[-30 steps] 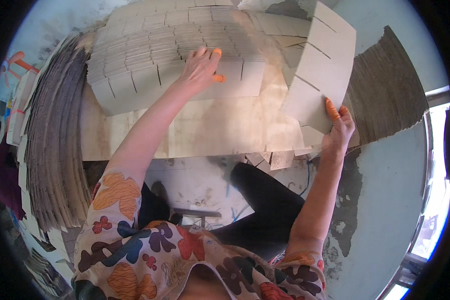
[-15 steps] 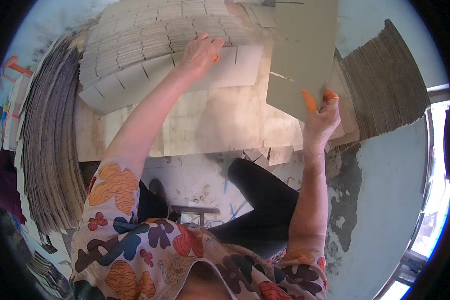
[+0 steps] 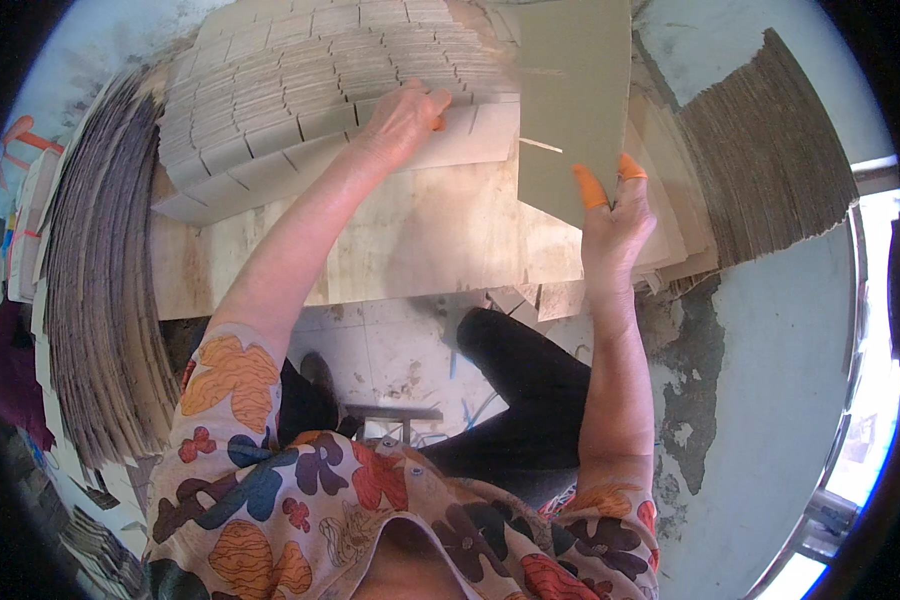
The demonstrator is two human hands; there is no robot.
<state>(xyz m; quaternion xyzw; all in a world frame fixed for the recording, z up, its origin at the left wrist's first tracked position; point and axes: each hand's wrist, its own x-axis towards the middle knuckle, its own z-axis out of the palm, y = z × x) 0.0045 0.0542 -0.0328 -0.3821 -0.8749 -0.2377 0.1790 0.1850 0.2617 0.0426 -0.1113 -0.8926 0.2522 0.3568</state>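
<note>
One pale wooden table. Two curved grey-brown cardboard stacks: one left stack by its left edge, one right stack by its right. One pale block of slotted cardboard toward the far left corner, its sheets too dense to count. One left hand, one right hand, one flat grey slotted sheet. Three orange finger covers visible.

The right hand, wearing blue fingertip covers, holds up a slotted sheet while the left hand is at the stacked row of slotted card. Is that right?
Not quite: the fingertip covers are orange, as the head view shows. The rest stands: the right hand holds up a slotted sheet, the left hand is at the stacked row.
</note>
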